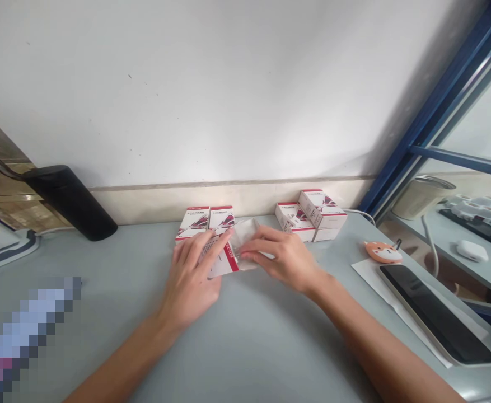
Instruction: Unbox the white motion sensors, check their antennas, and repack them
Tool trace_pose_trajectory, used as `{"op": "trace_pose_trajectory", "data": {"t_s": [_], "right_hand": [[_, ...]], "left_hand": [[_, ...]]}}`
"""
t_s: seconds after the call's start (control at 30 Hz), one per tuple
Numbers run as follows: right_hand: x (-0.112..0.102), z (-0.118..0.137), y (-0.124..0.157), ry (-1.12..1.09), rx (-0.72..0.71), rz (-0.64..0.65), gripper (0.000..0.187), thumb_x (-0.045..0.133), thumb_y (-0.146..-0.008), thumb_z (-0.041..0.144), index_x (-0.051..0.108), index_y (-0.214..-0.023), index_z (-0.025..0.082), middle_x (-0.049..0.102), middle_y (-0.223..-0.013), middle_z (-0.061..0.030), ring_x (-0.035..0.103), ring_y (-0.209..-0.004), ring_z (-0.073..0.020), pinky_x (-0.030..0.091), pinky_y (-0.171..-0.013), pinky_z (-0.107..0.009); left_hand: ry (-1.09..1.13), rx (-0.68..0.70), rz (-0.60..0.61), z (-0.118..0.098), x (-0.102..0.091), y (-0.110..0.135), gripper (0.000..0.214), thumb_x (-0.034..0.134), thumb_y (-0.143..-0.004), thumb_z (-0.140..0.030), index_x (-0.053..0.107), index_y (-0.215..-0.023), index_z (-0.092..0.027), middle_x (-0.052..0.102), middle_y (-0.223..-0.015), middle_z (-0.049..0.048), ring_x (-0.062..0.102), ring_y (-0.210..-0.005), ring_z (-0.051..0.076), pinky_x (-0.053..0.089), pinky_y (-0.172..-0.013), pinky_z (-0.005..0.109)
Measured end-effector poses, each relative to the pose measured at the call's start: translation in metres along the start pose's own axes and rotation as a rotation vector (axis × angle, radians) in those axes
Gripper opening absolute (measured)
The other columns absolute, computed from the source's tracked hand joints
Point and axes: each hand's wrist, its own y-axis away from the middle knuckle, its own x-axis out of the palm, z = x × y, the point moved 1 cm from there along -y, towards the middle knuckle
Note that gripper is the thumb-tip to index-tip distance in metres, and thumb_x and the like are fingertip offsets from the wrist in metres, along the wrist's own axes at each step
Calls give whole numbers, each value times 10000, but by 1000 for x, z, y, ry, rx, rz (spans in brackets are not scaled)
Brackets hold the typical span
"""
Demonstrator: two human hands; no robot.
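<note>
In the middle of the head view, a small white cardboard box (220, 267) with a red band lies tilted under my left hand (195, 271), whose fingers are wrapped over it. Its right end has open flaps (245, 232). There my right hand (285, 254) pinches with thumb and fingers at something clear or pale in the opening, too small to make out. Just behind my left hand stand two similar boxes, a left one (193, 218) and a right one (222, 215).
Several more such boxes (323, 210) are stacked at the back right against the wall. A phone (436, 313) lies on white paper (365, 272) beside an orange animal-face case (383, 252). At the left are a black cylinder (73, 204) and a blurred-out object (22, 330).
</note>
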Motion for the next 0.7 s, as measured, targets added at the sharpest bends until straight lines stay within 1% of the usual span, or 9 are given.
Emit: {"op": "trace_pose_trajectory", "data": {"t_s": [0.1,0.23,0.37,0.47,0.53,0.6,0.67,0.7], "right_hand": [[9,3,1,98,-78,77,203,599,-1047,224,780,-1037,316,700,-906,17,595,-698,-120,364,-591,-272],[14,6,2,177,-163,89,168,586,-1055,221,739,-1000,263,666,-866,13,539,-664,-119,338,-609,-283],[19,7,3,179,-167,99,215,515,-1064,138,689,-1099,259,691,-926,12,556,-680,-118,336,-610,-283],[21,8,1,204,-167,83,210,466,-1105,198,674,-1095,230,704,-897,7,578,-675,-121,339,-604,-289],[18,7,-1,229,-149,52,252,438,-1128,266,678,-1067,218,707,-868,4,585,-659,-122,340,-601,-293],[9,1,-2,270,-71,-14,257,447,-1126,286,689,-1067,222,718,-871,0,613,-683,-128,348,-614,-289],[-6,-12,-3,354,114,-122,229,487,-1109,280,708,-1079,229,736,-910,-12,647,-732,-144,352,-630,-288],[-14,-21,-2,416,249,-176,221,507,-1099,278,721,-1078,229,744,-939,-23,657,-751,-156,347,-631,-293]], "left_hand": [[-13,34,20,-1,0,0,1022,512,-810,72,245,-1670,-411,577,-1373,96,599,-1241,306,423,-1090,458],[5,78,14,-3,0,-1,1036,505,-796,83,230,-1680,-383,571,-1360,97,596,-1241,289,418,-1112,433],[0,48,21,-1,0,0,1029,501,-801,86,235,-1678,-382,562,-1366,100,585,-1253,290,408,-1131,440],[-1,21,25,2,2,1,1025,509,-799,82,252,-1673,-387,558,-1375,99,587,-1258,294,405,-1135,445],[-3,11,28,4,3,2,1023,516,-800,77,255,-1671,-393,553,-1384,97,586,-1262,295,400,-1140,446],[-6,7,25,5,3,2,1027,525,-803,71,243,-1674,-395,548,-1392,98,583,-1266,298,399,-1140,447],[-10,2,13,5,2,1,1029,538,-808,64,227,-1678,-390,544,-1394,104,580,-1266,303,404,-1131,449],[-10,1,9,4,2,1,1029,542,-811,62,222,-1680,-387,542,-1396,107,578,-1266,305,406,-1127,451]]}}
